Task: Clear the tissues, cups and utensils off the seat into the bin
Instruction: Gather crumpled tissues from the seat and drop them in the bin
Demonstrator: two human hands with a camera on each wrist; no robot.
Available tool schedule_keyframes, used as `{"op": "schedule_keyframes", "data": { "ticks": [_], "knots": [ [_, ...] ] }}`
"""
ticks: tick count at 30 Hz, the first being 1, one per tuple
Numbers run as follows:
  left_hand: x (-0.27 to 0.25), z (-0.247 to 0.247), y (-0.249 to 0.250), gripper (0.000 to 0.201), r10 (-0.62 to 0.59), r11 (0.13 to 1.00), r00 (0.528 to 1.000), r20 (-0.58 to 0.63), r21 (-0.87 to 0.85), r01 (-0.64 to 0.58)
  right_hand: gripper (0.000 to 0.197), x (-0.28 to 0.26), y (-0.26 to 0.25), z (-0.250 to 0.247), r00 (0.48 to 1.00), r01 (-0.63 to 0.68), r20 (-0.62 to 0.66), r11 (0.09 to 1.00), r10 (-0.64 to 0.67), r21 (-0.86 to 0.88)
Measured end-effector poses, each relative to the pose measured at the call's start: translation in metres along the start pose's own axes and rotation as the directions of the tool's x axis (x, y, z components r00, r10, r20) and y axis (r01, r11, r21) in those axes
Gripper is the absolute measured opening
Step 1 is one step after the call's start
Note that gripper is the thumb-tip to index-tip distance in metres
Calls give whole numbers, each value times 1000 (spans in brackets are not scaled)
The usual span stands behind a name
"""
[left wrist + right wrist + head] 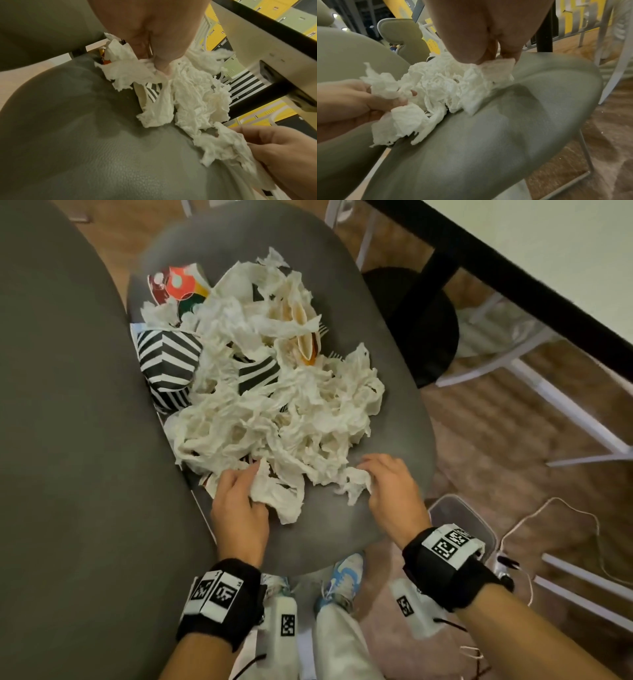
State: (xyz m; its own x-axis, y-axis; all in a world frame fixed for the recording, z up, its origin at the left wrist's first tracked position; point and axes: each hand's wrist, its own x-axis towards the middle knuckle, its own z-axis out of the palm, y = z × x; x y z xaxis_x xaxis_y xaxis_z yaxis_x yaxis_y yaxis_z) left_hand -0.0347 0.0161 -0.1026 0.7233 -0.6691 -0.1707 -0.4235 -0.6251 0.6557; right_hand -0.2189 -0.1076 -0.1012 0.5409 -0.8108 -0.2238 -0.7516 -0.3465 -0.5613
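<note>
A heap of crumpled white tissues (274, 412) covers the grey seat (404, 419). Black-and-white striped cups (168, 361), a colourful cup (178, 285) and pale utensils (305, 337) lie among them at the far side. My left hand (239, 491) grips a tissue (277, 494) at the heap's near edge; the left wrist view shows its fingers (154, 54) pinching tissue (130, 71). My right hand (387, 487) pinches another tissue (356, 484) at the near right, also seen in the right wrist view as fingers (471, 54) on tissue (494, 70).
A clear bin (462, 522) stands on the floor by my right wrist. The chair's grey backrest (68, 440) rises on the left. A black table (513, 278) with its round base (428, 330) stands at right, with white chair legs (565, 412) and a cable (565, 508).
</note>
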Motion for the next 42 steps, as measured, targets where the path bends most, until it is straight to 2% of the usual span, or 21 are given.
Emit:
{"op": "schedule_keyframes", "data": {
  "ticks": [3,7,9,11,14,17,19,22,26,29,32,34,36,38,39,42],
  "knots": [
    [-1,-1,-1,37,-3,1000,998,-65,7,3,32,2,-2,2,996,-87,18,991,85,100],
    [0,-2,-9,43,-81,993,993,-88,-90,73,33,1,-11,0,982,-187,15,965,187,184],
    [1,-4,-9,42,-119,988,989,-86,-110,110,26,3,-18,-1,968,-249,35,941,248,229],
    [2,-5,-5,41,-126,988,989,-78,-99,118,31,7,-21,1,951,-308,56,932,303,193],
    [4,-6,-1,45,-189,979,980,-63,-88,183,47,14,-20,7,920,-372,133,928,369,-1],
    [5,-5,3,39,-236,969,969,-76,-96,228,58,18,-20,13,909,-355,214,934,357,-50],
    [5,-5,6,35,-223,972,972,-77,-91,215,45,20,-20,19,916,-344,215,939,339,-13],
    [4,-6,10,45,-204,975,977,-62,-102,197,21,22,-20,21,928,-351,154,935,339,57],
    [2,-9,14,68,-142,975,989,-49,-177,132,7,17,-25,14,962,-273,53,954,268,127],
    [2,-7,12,72,-138,959,990,-39,-254,124,15,10,-29,9,969,-239,-15,953,246,189],
    [2,-8,13,63,-170,946,985,35,-275,173,15,5,-28,6,950,-293,-21,913,311,285],
    [2,-10,18,53,-248,909,964,94,-322,265,15,1,-28,4,943,-307,-17,891,332,336],
    [2,-13,27,31,-329,861,929,169,-350,369,14,-4,-27,4,952,-268,-36,884,305,382],
    [-1,-13,35,11,-347,854,907,239,-320,411,25,-7,-25,4,958,-250,-34,888,285,386],
    [0,-13,37,18,-334,871,908,254,-286,400,29,-7,-24,4,962,-243,-27,899,271,364],
    [-2,-11,41,42,-295,903,914,278,-232,362,25,-7,-23,6,955,-281,-2,905,297,319]
  ]
}}
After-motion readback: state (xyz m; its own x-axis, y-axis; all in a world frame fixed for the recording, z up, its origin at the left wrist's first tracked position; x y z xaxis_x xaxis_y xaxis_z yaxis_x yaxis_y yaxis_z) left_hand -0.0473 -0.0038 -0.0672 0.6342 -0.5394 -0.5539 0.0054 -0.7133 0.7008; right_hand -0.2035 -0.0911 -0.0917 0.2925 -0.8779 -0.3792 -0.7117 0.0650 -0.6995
